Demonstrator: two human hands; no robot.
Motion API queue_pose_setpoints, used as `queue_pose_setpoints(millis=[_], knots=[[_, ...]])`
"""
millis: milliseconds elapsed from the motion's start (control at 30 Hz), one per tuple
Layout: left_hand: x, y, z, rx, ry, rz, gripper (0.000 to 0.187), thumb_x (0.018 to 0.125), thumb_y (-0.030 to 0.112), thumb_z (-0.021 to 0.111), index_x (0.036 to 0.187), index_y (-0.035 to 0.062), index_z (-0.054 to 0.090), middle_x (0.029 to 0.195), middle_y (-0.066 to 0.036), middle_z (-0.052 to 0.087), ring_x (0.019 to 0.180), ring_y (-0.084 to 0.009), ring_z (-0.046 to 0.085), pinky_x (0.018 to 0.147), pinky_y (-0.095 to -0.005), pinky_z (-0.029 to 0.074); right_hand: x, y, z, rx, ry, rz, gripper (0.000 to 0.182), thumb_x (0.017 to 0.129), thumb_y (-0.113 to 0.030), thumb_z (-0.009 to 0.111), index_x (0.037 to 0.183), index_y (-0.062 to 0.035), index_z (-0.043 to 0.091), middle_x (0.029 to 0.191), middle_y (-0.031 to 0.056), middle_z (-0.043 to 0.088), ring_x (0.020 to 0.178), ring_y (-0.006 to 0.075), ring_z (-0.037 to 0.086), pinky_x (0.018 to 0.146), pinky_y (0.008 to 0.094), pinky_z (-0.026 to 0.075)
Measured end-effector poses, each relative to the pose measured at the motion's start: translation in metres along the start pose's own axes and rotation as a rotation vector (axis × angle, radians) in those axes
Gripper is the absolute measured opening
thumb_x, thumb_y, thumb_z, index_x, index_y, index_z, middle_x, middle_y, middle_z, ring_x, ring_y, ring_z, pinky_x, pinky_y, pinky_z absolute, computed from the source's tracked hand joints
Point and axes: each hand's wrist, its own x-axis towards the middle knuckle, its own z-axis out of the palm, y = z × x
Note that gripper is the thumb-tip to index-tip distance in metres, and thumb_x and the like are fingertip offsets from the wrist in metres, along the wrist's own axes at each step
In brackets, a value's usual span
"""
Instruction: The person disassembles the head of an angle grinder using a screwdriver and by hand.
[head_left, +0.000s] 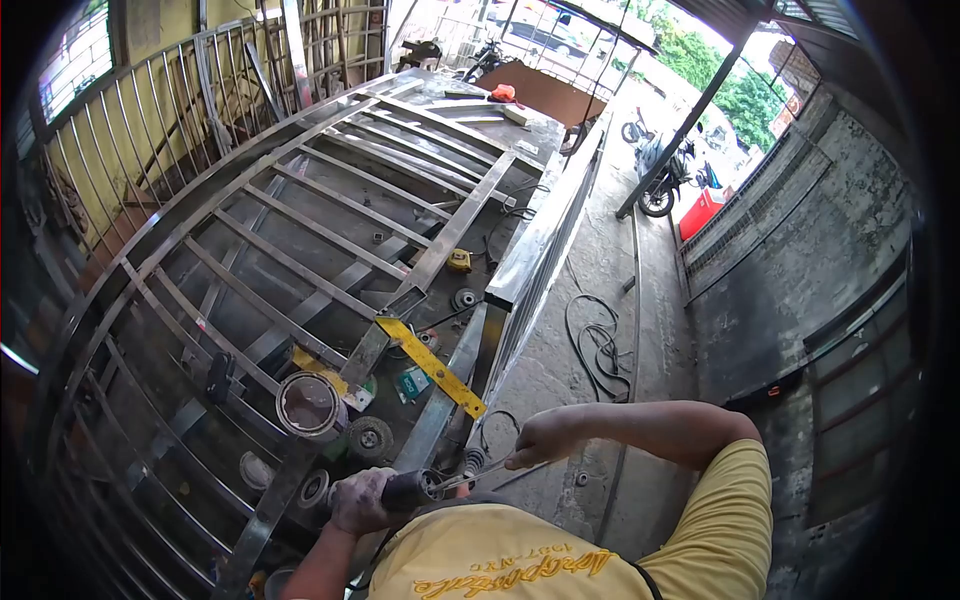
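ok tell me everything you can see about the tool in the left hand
The tool is a dark, stubby cylindrical power tool, likely a small grinder, lying roughly level across the person's front. The gloved left hand wraps its body. A thin metal shaft sticks out of its nose toward the right hand, whose fingers pinch near the tip. It hangs over the edge of the steel gate frame. No cord can be made out.

Yellow short-sleeved shirt (560,560); printed lettering

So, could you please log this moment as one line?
left hand: grips angle grinder | right hand: holds its cable | beside: steel gate frame
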Motion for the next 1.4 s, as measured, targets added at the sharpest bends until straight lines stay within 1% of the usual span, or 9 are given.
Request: queue_pose_setpoints(millis=[233, 467, 567, 667, 767, 867, 967, 1233, 1400], knots=[[-0.001, -0.004, 0.002, -0.003, 0.051, 0.012, 0.052, 0.065, 0.046, 0.092, 0.100, 0.0144, 0.070, 0.090, -0.007, 0.075, 0.075, -0.0289, 0.076, 0.068, -0.0424, 0.063, -0.026, 0.013, 0.018, -0.711, 0.993, -0.657, 0.042, 0.101, -0.047, 0.063, 0.119, -0.0101, 0.073, 0.083, 0.0171, 0.066, 0.090, 0.0368, 0.070, 0.082, 0.0458, 0.055], [-0.002, -0.003, 0.002, -0.009, 0.027, 0.015, 0.051, 0.066, 0.047, 0.092, 0.099, 0.0145, 0.070, 0.090, -0.007, 0.075, 0.076, -0.0289, 0.076, 0.068, -0.0424, 0.063, -0.012, -0.006, -0.004, 0.157, -0.022, 0.124, 0.065, 0.103, -0.066, 0.053, 0.127, -0.0086, 0.072, 0.110, 0.0173, 0.076, 0.107, 0.0358, 0.070, 0.094, 0.0456, 0.053], [0.000, -0.001, -0.002, -0.010, 0.032, 0.021, 0.051, 0.066, 0.047, 0.092, 0.099, 0.0147, 0.070, 0.090, -0.007, 0.075, 0.076, -0.0288, 0.076, 0.068, -0.0423, 0.063, -0.022, -0.014, -0.002, -0.071, 0.081, 0.050, 0.060, 0.103, -0.063, 0.055, 0.123, -0.0087, 0.072, 0.110, 0.0140, 0.075, 0.105, 0.0352, 0.070, 0.091, 0.0456, 0.054], [-0.001, 0.001, -0.003, -0.005, 0.028, 0.002, 0.051, 0.066, 0.047, 0.092, 0.099, 0.0146, 0.070, 0.091, -0.007, 0.075, 0.077, -0.0289, 0.076, 0.068, -0.0423, 0.063, -0.024, 0.000, 0.021, -0.481, 0.718, -0.357, 0.056, 0.102, -0.059, 0.057, 0.105, -0.0050, 0.074, 0.102, 0.0149, 0.075, 0.101, 0.0324, 0.072, 0.087, 0.0451, 0.055], [-0.002, -0.001, -0.002, -0.005, 0.010, -0.010, 0.052, 0.066, 0.047, 0.092, 0.100, 0.0146, 0.070, 0.091, -0.007, 0.075, 0.077, -0.0292, 0.076, 0.069, -0.0424, 0.063, -0.026, 0.000, 0.016, -0.720, 0.736, -0.500, 0.054, 0.101, -0.056, 0.060, 0.103, -0.0030, 0.072, 0.099, 0.0158, 0.074, 0.100, 0.0305, 0.072, 0.085, 0.0444, 0.055], [-0.002, 0.000, 0.000, -0.004, 0.009, -0.006, 0.053, 0.066, 0.048, 0.092, 0.100, 0.0145, 0.070, 0.092, -0.007, 0.076, 0.077, -0.0293, 0.076, 0.069, -0.0425, 0.063, -0.041, -0.036, -0.007, -0.288, 0.201, 0.009, 0.057, 0.101, -0.058, 0.059, 0.109, -0.0036, 0.072, 0.099, 0.0142, 0.074, 0.096, 0.0296, 0.070, 0.087, 0.0433, 0.054], [-0.002, -0.002, 0.001, -0.027, -0.001, 0.014, 0.054, 0.065, 0.048, 0.092, 0.101, 0.0144, 0.070, 0.092, -0.007, 0.076, 0.078, -0.0292, 0.076, 0.069, -0.0426, 0.063, -0.017, -0.022, -0.010, -0.034, -0.035, 0.048, 0.057, 0.102, -0.060, 0.058, 0.108, -0.0054, 0.074, 0.099, 0.0138, 0.076, 0.093, 0.0333, 0.070, 0.087, 0.0453, 0.054], [-0.001, 0.002, -0.005, -0.046, -0.004, 0.008, 0.054, 0.066, 0.049, 0.092, 0.101, 0.0142, 0.069, 0.091, -0.007, 0.076, 0.078, -0.0288, 0.076, 0.069, -0.0420, 0.063, -0.029, -0.013, 0.026, -0.623, 0.679, -0.455, 0.045, 0.101, -0.055, 0.059, 0.106, -0.0107, 0.068, 0.099, 0.0104, 0.072, 0.099, 0.0330, 0.072, 0.081, 0.0465, 0.059], [-0.005, -0.004, 0.003, -0.023, -0.020, -0.002, 0.055, 0.066, 0.049, 0.091, 0.101, 0.0138, 0.069, 0.090, -0.007, 0.075, 0.077, -0.0293, 0.075, 0.069, -0.0417, 0.062, -0.036, -0.043, 0.001, -0.108, 0.134, 0.068, 0.055, 0.103, -0.056, 0.059, 0.106, -0.0031, 0.074, 0.099, 0.0118, 0.076, 0.093, 0.0344, 0.072, 0.084, 0.0471, 0.056]])
